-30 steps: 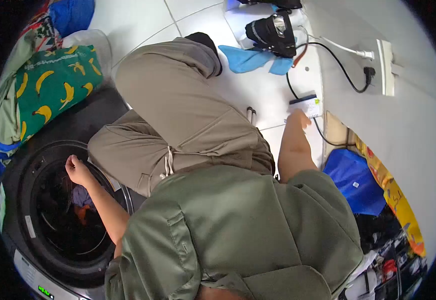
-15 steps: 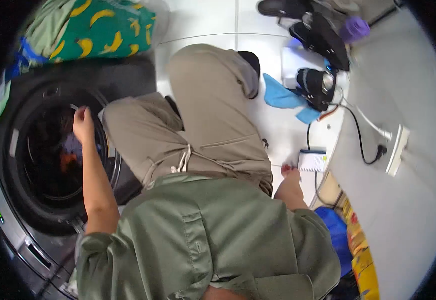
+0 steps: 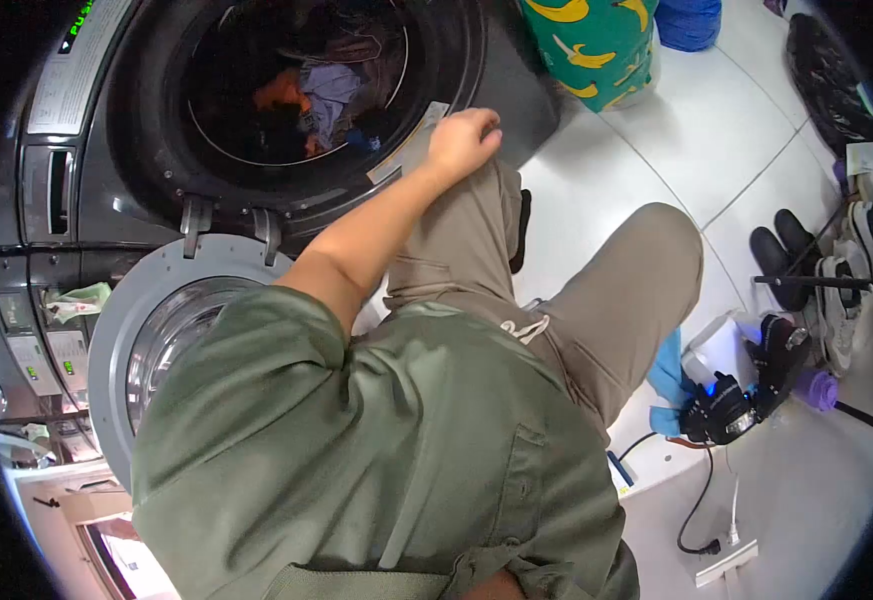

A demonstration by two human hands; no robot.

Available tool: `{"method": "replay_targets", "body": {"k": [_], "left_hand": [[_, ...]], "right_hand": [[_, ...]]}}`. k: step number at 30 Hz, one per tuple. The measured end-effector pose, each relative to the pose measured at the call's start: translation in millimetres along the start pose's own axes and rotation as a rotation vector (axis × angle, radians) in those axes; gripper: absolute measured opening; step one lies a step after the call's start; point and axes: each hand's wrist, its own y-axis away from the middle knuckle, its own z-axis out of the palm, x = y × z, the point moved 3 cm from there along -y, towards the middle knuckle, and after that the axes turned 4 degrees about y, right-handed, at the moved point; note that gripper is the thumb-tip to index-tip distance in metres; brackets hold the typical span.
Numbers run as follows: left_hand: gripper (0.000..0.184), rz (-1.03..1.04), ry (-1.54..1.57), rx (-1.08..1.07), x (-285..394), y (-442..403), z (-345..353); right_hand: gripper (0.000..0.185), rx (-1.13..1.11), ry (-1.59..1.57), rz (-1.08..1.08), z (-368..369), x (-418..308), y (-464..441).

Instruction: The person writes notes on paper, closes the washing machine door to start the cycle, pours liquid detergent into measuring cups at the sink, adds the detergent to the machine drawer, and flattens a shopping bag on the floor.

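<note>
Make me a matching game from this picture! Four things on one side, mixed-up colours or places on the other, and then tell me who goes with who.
Things:
1. left hand
2. washer door
3. banana-print bag
4. trouser drawstring

Matches:
A. swung open
B. white
C. by a bent knee
D. green

Right pairs: 1-C, 2-A, 3-D, 4-B

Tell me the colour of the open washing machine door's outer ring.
The outer ring is grey; the head view shows it best.
</note>
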Motion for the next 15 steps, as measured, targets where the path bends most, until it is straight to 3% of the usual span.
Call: {"method": "replay_targets", "body": {"k": [2, 5, 15], "left_hand": [[0.024, 0.353, -0.128, -0.029, -5.7, 5.0, 7.1], [0.024, 0.373, -0.021, 0.049, -5.7, 2.0, -0.7], [0.025, 0.147, -0.143, 0.033, -6.8, 8.5, -31.1]], "right_hand": [[0.02, 0.02, 0.01, -0.002, -3.2, 4.3, 1.3], [0.02, 0.032, 0.017, 0.008, -7.3, 9.2, -0.1], [0.018, 0.061, -0.016, -0.001, -33.4, 22.0, -5.5]]}}
